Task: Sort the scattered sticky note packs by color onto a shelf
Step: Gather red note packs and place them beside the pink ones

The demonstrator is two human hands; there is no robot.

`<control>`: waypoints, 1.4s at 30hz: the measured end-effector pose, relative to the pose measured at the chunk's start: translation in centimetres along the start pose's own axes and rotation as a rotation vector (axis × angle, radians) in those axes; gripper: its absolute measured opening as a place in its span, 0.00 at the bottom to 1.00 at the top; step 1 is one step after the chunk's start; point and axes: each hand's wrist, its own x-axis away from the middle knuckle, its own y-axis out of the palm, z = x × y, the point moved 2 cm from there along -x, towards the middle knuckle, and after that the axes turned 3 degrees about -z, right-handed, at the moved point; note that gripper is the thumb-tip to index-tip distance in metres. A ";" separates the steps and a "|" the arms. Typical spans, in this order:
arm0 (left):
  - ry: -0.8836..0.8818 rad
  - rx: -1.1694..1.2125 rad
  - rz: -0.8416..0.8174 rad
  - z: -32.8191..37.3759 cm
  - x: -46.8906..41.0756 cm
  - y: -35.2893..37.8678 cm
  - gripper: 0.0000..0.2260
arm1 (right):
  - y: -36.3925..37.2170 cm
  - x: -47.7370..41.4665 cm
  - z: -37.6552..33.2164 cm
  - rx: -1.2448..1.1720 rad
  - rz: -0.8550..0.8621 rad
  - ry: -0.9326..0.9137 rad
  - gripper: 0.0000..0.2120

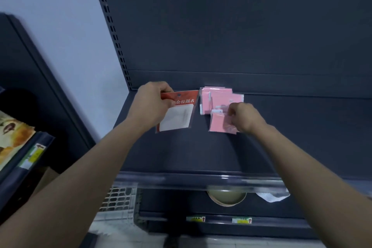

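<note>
Risk: R hand (pixel 244 118) pinching pink pack (pixel 218 126) may nudge pink pile (pixel 219 97) at 12 o'clock askew; L hand (pixel 153 102) pinches red-top pack (pixel 178 112).

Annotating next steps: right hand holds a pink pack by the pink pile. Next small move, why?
Probably lay the pink pack on the pink pile just behind it and release: the right hand pinches it right in front of that pile, and the colours match. The left hand grips a red-topped pack, likely next.
</note>
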 end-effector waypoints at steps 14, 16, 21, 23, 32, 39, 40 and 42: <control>0.014 0.036 -0.152 -4.6 -12.8 2.2 0.04 | -3.8 -5.6 -4.0 0.188 0.045 0.010 0.13; 0.029 0.042 -0.172 -4.8 -14.3 2.6 0.04 | -4.3 -6.4 -5.1 0.123 0.080 -0.041 0.13; 0.046 0.029 -0.217 -6.1 -17.4 3.6 0.03 | -4.8 -7.5 -7.4 0.031 0.116 -0.134 0.11; 0.071 0.001 -0.220 -6.8 -18.3 4.1 0.05 | -4.9 -8.0 -7.9 0.008 0.123 -0.149 0.11; 0.201 -0.183 -0.215 -9.0 -18.7 6.5 0.12 | -4.9 -9.5 -9.8 -0.011 0.117 -0.180 0.09; 0.239 -0.291 -0.154 -9.0 -17.5 5.4 0.14 | -5.3 -9.5 -11.8 0.007 0.105 -0.231 0.09; 0.238 -0.285 -0.121 -8.7 -17.2 4.6 0.13 | -5.5 -9.4 -12.2 0.015 0.106 -0.246 0.09; 0.241 -0.284 -0.057 -8.1 -16.2 2.6 0.11 | -5.8 -9.1 -13.4 0.044 0.108 -0.289 0.09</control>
